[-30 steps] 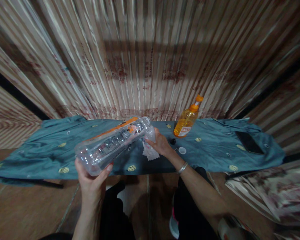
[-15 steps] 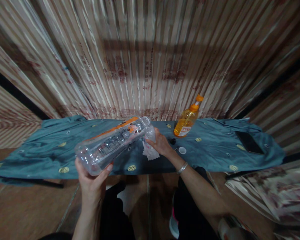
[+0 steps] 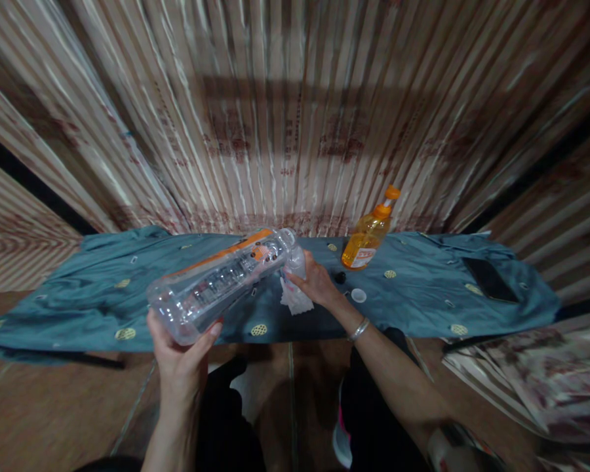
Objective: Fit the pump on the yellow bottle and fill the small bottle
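Note:
My left hand (image 3: 183,351) grips the base end of a large clear plastic bottle (image 3: 221,282) with an orange-edged label. The bottle is tilted, its neck up and to the right. My right hand (image 3: 314,282), a silver bangle on its wrist, holds a small clear bottle (image 3: 295,262) against the neck of the large one. Whether liquid passes between them I cannot tell. Below the small bottle a crumpled white tissue (image 3: 297,300) rests on the cloth.
On the blue-green cloth (image 3: 413,298) to the right are an orange pump bottle (image 3: 368,239), a small black cap (image 3: 341,278), a round white cap (image 3: 358,295) and a black phone (image 3: 490,280). Striped curtains (image 3: 285,118) hang behind; dark frame poles slant at both sides.

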`<state>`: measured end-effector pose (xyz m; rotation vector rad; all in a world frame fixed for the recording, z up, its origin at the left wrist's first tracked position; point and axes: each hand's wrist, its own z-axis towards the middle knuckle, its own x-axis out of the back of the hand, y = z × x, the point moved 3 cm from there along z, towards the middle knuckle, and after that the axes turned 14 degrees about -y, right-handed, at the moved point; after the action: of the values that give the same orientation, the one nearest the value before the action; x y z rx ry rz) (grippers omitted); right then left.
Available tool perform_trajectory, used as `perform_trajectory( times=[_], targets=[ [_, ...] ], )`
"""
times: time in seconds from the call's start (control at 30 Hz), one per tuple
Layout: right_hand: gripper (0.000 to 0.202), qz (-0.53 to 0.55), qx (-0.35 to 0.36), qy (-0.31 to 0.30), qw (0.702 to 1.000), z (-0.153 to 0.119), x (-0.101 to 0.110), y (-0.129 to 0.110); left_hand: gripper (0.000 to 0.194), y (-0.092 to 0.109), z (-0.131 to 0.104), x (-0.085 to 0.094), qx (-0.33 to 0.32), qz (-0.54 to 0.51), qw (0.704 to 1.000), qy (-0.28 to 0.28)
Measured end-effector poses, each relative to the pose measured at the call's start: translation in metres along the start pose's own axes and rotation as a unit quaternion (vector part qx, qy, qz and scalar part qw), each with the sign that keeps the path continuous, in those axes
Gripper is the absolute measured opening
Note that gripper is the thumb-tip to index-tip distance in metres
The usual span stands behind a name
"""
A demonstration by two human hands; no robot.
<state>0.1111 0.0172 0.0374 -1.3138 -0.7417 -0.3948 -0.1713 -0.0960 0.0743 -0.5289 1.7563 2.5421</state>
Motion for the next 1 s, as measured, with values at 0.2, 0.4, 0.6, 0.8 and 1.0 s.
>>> perform_trajectory(
  times=[0.2, 0.4, 0.6, 0.8, 1.0],
  targets=[
    [0.071, -0.006, 0.009, 0.002, 1.000, 0.001, -0.001, 0.003, 0.093, 0.004, -0.001, -0.003, -0.006, 0.002, 1.000, -0.014],
    [0.070, -0.002, 0.005, 0.003, 1.000, 0.001, -0.001, 0.002, 0.102, 0.009, -0.001, -0.007, 0.013, 0.018, 1.000, -0.002],
    [0.067, 0.002, 0.010, 0.002, 1.000, 0.000, 0.000, 0.000, 0.098, 0.010, -0.001, -0.008, 0.009, 0.004, 1.000, -0.004],
    [0.069, 0.003, 0.003, 0.005, 1.000, 0.000, 0.000, 0.002, 0.098, 0.007, -0.001, -0.006, 0.012, 0.008, 1.000, 0.000],
    [0.071, 0.000, -0.003, -0.001, 1.000, 0.000, 0.000, 0.000, 0.101, 0.008, -0.001, -0.007, 0.019, -0.008, 1.000, 0.007]
  ],
)
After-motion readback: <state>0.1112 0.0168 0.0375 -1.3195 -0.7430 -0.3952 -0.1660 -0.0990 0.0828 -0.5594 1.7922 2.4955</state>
